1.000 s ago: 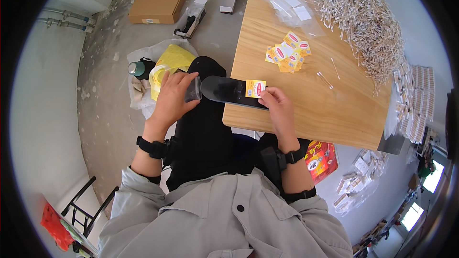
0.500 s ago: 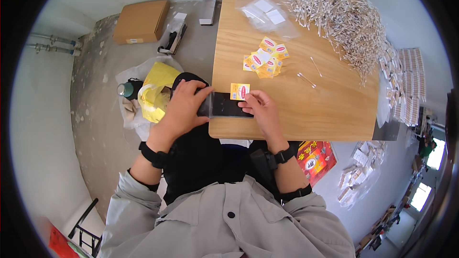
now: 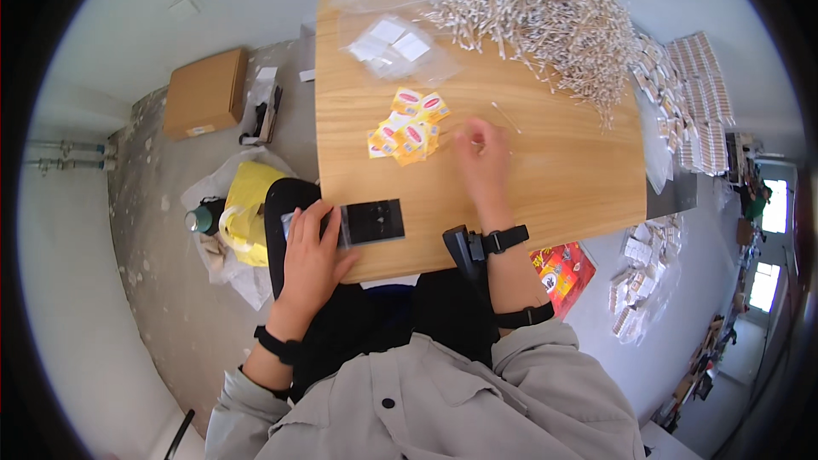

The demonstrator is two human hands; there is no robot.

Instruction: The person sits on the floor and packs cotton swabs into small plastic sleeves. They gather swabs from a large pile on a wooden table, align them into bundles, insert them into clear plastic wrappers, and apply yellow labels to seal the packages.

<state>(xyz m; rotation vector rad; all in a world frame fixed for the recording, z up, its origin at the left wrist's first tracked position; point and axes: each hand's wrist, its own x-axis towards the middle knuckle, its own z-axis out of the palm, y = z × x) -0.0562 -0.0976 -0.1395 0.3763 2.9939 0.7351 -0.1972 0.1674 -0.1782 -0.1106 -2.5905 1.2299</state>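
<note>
My left hand [image 3: 311, 257] is at the table's near left edge, thumb and fingers closed on a clear plastic bag [image 3: 344, 228] beside a flat black pad [image 3: 375, 220]. The bag is mostly hidden under that hand. My right hand [image 3: 481, 158], blurred, is reached forward over the tabletop with its fingers pinched together; what they hold, if anything, cannot be made out. Just beyond it lies a loose cotton swab [image 3: 507, 117]. To its left is a small heap of yellow and white cards [image 3: 407, 129] with red ovals.
A large pile of cotton swabs [image 3: 545, 17] covers the table's far right. Clear bags with white cards [image 3: 396, 44] lie at the far left. Bundled swab packs [image 3: 694, 64] are to the right. On the floor at left are a yellow bag [image 3: 245, 204] and a cardboard box [image 3: 206, 94].
My right hand has left the black pad and moved forward to the loose swabs. The yellow card it held no longer shows there. My view has shifted, moving the table leftward.
</note>
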